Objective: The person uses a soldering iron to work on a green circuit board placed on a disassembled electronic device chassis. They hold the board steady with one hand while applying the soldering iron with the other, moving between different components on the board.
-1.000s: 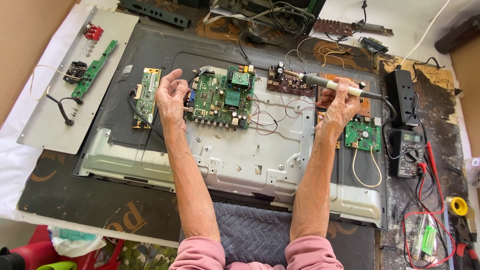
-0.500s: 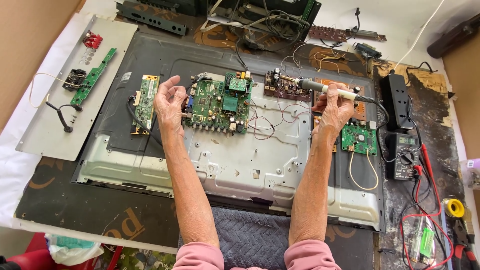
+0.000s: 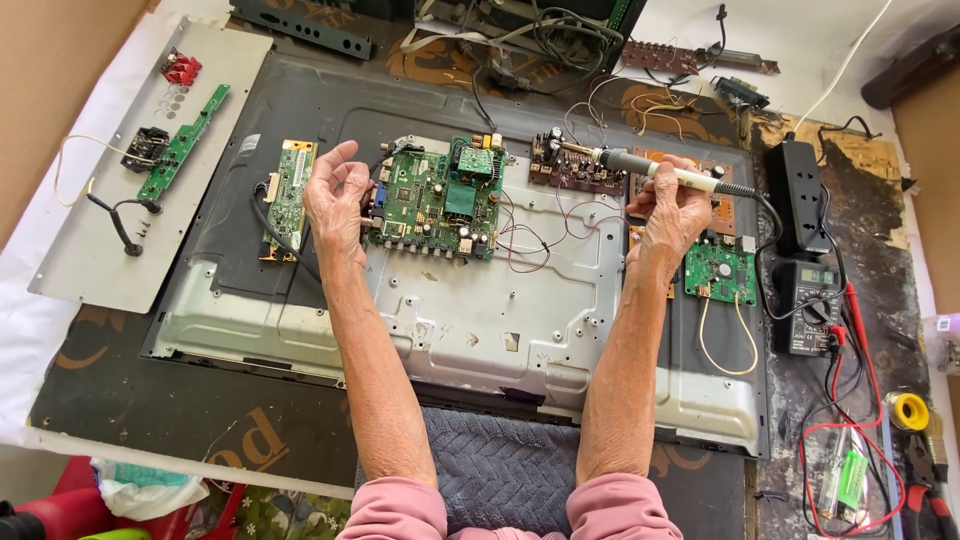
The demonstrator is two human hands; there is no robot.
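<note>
A soldering iron [image 3: 660, 172] with a smooth, pale plastic handle and dull metal tip is shown above a matt grey pressed-metal back panel [image 3: 470, 330]. Glossy green circuit boards [image 3: 440, 200] are seen studded with shiny metal parts. A ribbed grey cloth [image 3: 500, 470] is laid at the panel's near edge, on a scuffed, dark, rough worktop [image 3: 130, 420].
</note>
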